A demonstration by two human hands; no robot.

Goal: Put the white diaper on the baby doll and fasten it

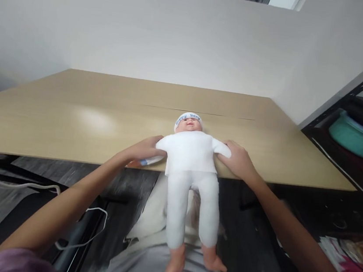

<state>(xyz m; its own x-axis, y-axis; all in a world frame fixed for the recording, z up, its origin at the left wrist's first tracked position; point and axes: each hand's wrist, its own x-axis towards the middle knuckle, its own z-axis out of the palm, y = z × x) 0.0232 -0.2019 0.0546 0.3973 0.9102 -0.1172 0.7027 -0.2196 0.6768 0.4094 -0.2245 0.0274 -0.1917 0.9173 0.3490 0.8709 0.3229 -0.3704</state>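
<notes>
Doll [192, 153]: white top and trousers, headband [188, 116] with blue lettering, face up. Head and trunk over the table [106, 104], legs past its near edge, bare feet above the lap [145, 270]. Can't tell if the feet touch it.
Left hand [148, 147]: at the table's near edge, on one sleeved arm of the doll. Fingers clamped on the sleeve; their tips are mostly hidden from me.
Under left hand: bit of white sleeve with blue band [145, 162] and a reddish end, right at the table's near edge. Looks like the doll's arm end, can't confirm.
Right hand [237, 160]: above the table near its front edge, thumb and fingers clamped on the other sleeve.
Sleeves: purple cuffs [20, 262] high on both forearms.
Wall [180, 39]: pale, behind the table's far edge.
Tub [355, 137]: teal, on dark shelving right of the table.
Cable [102, 219]: white, looped below the table's near edge, left side.
Pile [352, 269]: pink and white, below the table's right front corner; contents unclear.
</notes>
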